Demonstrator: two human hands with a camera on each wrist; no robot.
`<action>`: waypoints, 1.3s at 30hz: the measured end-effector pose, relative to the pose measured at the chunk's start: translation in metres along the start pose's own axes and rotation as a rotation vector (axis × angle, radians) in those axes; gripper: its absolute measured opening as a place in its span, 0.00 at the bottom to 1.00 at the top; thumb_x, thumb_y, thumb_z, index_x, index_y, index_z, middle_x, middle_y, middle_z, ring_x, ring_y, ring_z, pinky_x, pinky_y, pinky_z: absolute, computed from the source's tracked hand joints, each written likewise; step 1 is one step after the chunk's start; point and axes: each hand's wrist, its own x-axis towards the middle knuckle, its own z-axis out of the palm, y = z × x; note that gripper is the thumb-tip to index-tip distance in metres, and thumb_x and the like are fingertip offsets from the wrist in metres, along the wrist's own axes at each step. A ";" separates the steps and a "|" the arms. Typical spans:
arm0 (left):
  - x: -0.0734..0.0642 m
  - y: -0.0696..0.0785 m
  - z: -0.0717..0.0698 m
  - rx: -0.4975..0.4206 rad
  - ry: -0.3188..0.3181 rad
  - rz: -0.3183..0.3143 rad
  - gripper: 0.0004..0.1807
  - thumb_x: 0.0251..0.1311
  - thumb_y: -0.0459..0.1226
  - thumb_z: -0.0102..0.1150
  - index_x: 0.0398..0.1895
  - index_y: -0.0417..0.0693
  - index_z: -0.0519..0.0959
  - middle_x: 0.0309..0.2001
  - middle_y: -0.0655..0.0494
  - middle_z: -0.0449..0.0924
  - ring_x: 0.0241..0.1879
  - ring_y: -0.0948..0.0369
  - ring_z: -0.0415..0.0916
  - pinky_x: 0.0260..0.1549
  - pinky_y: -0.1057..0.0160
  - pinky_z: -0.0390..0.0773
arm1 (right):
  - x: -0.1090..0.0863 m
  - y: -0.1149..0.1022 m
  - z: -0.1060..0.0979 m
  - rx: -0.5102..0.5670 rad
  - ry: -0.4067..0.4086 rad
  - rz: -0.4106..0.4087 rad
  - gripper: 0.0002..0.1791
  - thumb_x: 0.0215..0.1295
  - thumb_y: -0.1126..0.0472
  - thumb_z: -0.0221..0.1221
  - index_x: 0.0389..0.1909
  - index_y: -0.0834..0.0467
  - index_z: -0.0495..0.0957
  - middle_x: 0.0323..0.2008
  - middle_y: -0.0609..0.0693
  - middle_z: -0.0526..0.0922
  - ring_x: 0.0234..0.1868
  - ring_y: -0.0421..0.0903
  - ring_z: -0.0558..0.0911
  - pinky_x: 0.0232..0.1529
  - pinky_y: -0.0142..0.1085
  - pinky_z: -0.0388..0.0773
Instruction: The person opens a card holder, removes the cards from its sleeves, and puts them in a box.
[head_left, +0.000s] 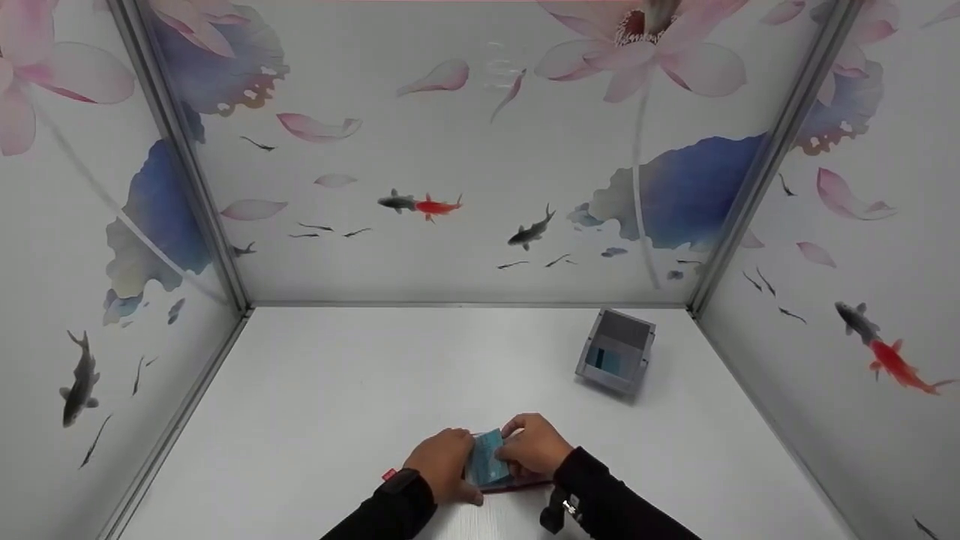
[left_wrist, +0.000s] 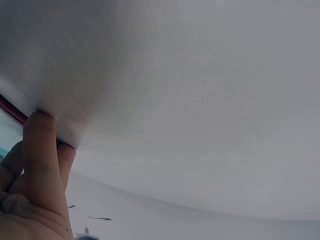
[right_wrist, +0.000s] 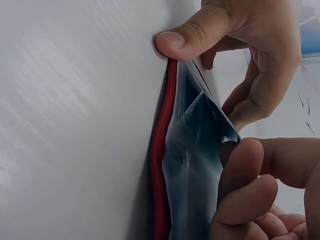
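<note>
A flat pouch with a dark red edge and clear plastic lies on the table in front of me. My left hand grips its left side, the thumb at the near corner and fingertips down at the tabletop. A thin teal sheet with pale markings slants up out of the pouch, its upper edge raised. My right hand pinches this sheet by its right edge between thumb and finger; the other fingers are curled below. The right part of the pouch is hidden under the right hand.
A grey open box stands at the back right of the white table, with a teal piece inside. Printed white panels enclose the table at the back and both sides.
</note>
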 end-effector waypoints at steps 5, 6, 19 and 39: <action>0.001 0.000 0.001 -0.007 0.008 -0.005 0.49 0.46 0.61 0.93 0.67 0.43 0.85 0.64 0.49 0.89 0.62 0.54 0.87 0.64 0.51 0.87 | -0.001 -0.002 -0.006 -0.017 0.038 -0.015 0.18 0.65 0.67 0.71 0.54 0.66 0.82 0.18 0.45 0.82 0.17 0.39 0.77 0.22 0.32 0.74; 0.001 0.000 0.002 -0.012 0.012 -0.006 0.49 0.46 0.60 0.93 0.66 0.43 0.85 0.64 0.50 0.90 0.61 0.54 0.87 0.63 0.51 0.88 | -0.001 -0.003 -0.007 -0.027 0.045 -0.017 0.18 0.65 0.67 0.71 0.54 0.66 0.82 0.18 0.45 0.82 0.17 0.39 0.76 0.22 0.32 0.73; 0.005 -0.003 0.009 -0.031 0.031 -0.022 0.45 0.44 0.60 0.94 0.61 0.45 0.87 0.54 0.55 0.90 0.47 0.63 0.82 0.57 0.53 0.89 | -0.012 -0.010 -0.030 -0.085 0.095 -0.055 0.19 0.64 0.68 0.67 0.55 0.66 0.81 0.20 0.43 0.75 0.19 0.39 0.70 0.22 0.34 0.68; 0.005 -0.002 0.009 0.018 0.020 -0.027 0.48 0.44 0.63 0.93 0.64 0.45 0.87 0.61 0.53 0.90 0.57 0.58 0.87 0.63 0.52 0.88 | 0.001 -0.028 -0.121 -0.065 0.369 0.014 0.13 0.72 0.67 0.67 0.55 0.66 0.84 0.30 0.52 0.86 0.28 0.44 0.80 0.26 0.32 0.74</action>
